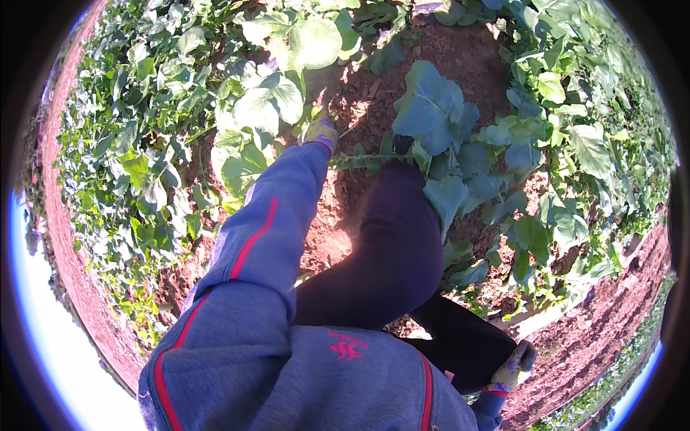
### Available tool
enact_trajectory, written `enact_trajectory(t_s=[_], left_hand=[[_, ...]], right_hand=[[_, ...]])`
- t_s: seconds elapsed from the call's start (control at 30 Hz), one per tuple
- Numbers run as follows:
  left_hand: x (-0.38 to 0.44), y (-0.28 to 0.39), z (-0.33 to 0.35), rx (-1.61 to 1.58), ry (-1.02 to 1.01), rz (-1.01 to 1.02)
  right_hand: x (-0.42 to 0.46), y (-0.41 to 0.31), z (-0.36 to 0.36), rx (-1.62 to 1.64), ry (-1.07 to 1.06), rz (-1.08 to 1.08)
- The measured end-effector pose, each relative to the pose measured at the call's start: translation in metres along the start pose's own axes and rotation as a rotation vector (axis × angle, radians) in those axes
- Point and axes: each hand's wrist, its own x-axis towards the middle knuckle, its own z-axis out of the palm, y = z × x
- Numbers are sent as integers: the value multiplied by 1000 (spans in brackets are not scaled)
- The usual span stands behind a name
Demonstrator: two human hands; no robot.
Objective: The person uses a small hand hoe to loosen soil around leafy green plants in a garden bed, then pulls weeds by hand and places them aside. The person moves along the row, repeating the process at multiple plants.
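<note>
My left hand (319, 131), in a yellow and purple patterned work glove, reaches down among broad leafy green plants (259, 105) beside bare soil. Leaves and glare hide its fingertips, so its grip cannot be made out. My right hand (512, 367), in a similar glove with a red cuff, lies at the lower right against my bent knee in dark trousers (458, 350). No object shows in it, and its fingers look curled. Large blue-green leaves (431, 108) stand in shade just in front of my other leg.
Dense leafy crop rows rise on the left (145, 108) and right (587, 134). Reddish-brown soil (458, 54) runs between them. A dirt path (56, 161) curves along the far left, and furrowed soil (609, 323) lies at the lower right.
</note>
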Motion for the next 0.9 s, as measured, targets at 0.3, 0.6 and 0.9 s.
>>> enact_trajectory(t_s=[0.3, 0.6, 0.9], left_hand=[[-49, -11, -9, -43, -110, -59], [-75, -45, 0, -521, -138, -53], [-44, -34, -17, -577, -35, -111]], right_hand=[[-1, -16, 0, -2, 19, 13], [0, -11, 2, 8, 26, 36], [-3, -11, 1, 100, 52, 64]])
